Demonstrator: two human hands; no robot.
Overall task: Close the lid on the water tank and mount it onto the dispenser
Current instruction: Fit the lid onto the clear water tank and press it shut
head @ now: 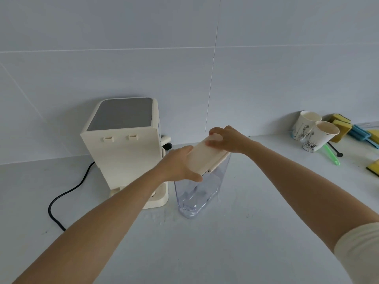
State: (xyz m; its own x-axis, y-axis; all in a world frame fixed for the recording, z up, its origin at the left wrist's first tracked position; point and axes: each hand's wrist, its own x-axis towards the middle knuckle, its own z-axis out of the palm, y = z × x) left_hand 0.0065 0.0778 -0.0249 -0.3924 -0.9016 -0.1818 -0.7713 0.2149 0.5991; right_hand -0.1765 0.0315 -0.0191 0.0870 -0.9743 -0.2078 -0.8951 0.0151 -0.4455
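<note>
A clear plastic water tank (pixel 196 193) stands upright on the white counter, just right of the cream dispenser (pixel 123 144). A cream lid (pixel 205 156) lies across the tank's top. My left hand (pixel 180 165) grips the lid's near left end, thumb over the front edge. My right hand (pixel 227 140) presses on the lid's far end with its fingers curled over it. The dispenser shows its back panel with two small slots, and its base reaches toward the tank.
A black power cable (pixel 61 199) curls from the dispenser across the counter at left. Two paper cups (pixel 313 130), yellow sponges (pixel 340 124) and a green utensil (pixel 332 154) lie at the far right. The tiled wall (pixel 205 58) stands close behind.
</note>
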